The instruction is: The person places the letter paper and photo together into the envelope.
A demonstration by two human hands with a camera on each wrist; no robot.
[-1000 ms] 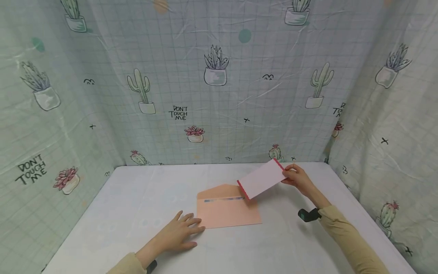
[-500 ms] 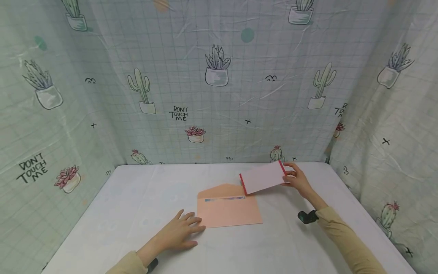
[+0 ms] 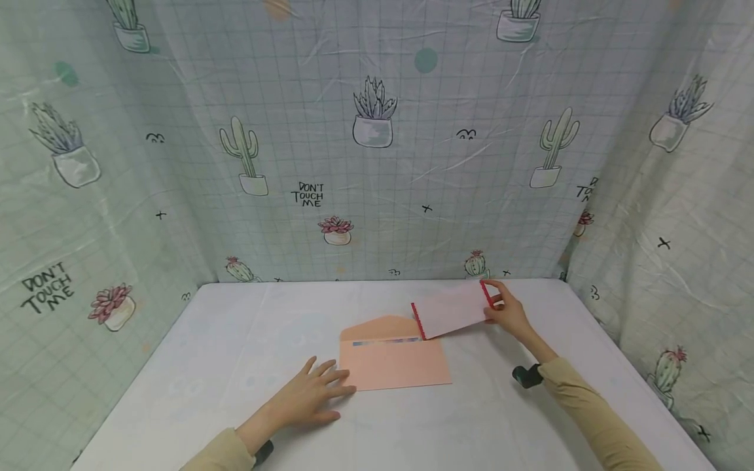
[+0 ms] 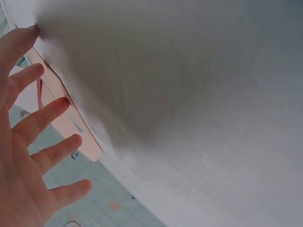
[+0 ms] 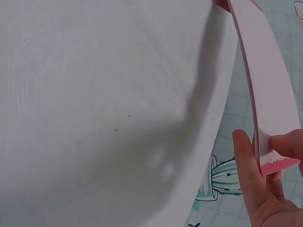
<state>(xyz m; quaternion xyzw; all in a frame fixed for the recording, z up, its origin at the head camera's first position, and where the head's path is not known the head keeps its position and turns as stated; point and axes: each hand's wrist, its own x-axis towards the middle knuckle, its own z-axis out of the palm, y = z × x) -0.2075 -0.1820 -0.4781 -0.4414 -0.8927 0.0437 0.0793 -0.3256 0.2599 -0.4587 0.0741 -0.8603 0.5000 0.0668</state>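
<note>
A peach envelope (image 3: 393, 366) lies on the table with its flap (image 3: 379, 326) spread away from me and a thin bluish strip along its mouth. My left hand (image 3: 309, 396) has spread fingers, with the fingertips at the envelope's lower left corner. My right hand (image 3: 508, 313) pinches the right end of a pale pink card (image 3: 453, 313) with jagged red ends. The card is held tilted, its left end over the envelope's upper right corner. In the right wrist view, the thumb is on one face of the card (image 5: 270, 85) and fingers are behind it.
The white table (image 3: 247, 340) stretches around the envelope. Behind it and at both sides hangs a cloth (image 3: 283, 98) printed with cacti. A dark wrist device (image 3: 527, 376) sits below the right wrist.
The right hand has turned the card flatter, so its left end lies a little farther back than a second ago. The envelope has stayed in place, and the left fingers have shifted slightly.
</note>
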